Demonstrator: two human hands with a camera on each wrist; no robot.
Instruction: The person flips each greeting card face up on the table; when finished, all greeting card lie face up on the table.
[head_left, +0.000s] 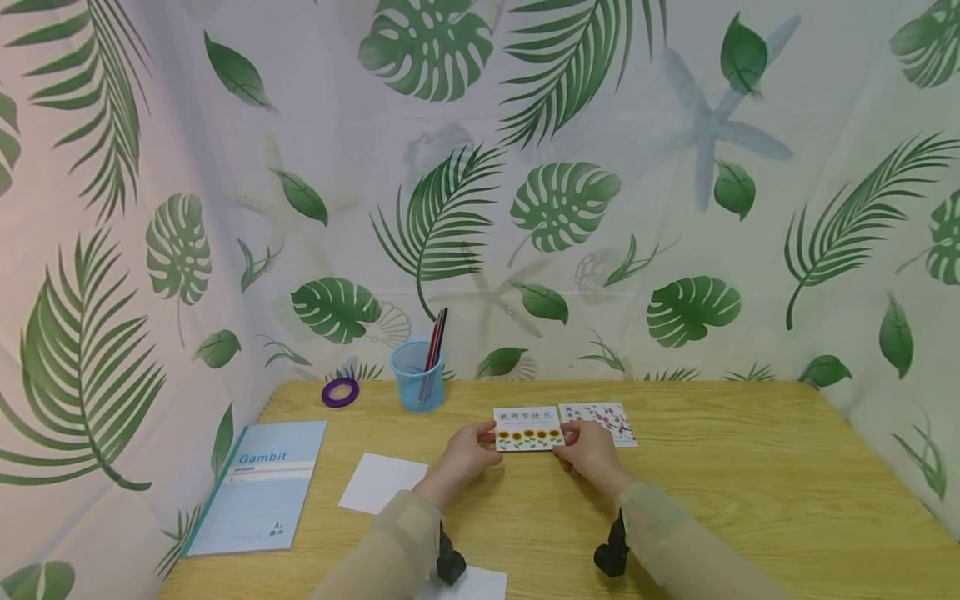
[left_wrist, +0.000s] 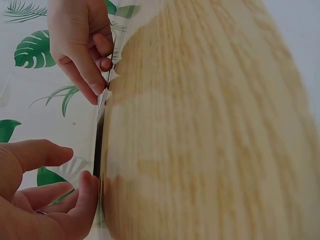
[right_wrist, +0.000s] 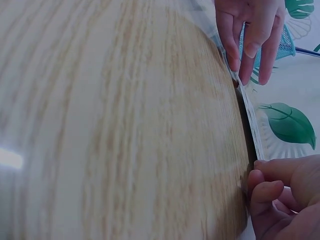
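Observation:
A white greeting card (head_left: 528,425) with a row of sunflowers and Chinese characters lies between both hands over the table, close to its surface. My left hand (head_left: 468,450) holds the card's left edge, fingers at the side and thumb near the lower corner. At the lower right corner my right hand (head_left: 592,450) pinches the card between thumb and finger. The wrist views show the card (right_wrist: 252,122) nearly edge-on, a dark shadow along it. Just right of it lies a second card (head_left: 618,421) with red blossoms, partly covered by my right hand.
On the wooden table (head_left: 750,500) a blue mesh cup (head_left: 416,387) holds pencils, beside a purple ring (head_left: 341,392). A Gambit notebook (head_left: 258,483) lies at the left. White paper (head_left: 382,482) lies near my left forearm, another sheet (head_left: 487,583) at the front. Leaf-print cloth hangs behind.

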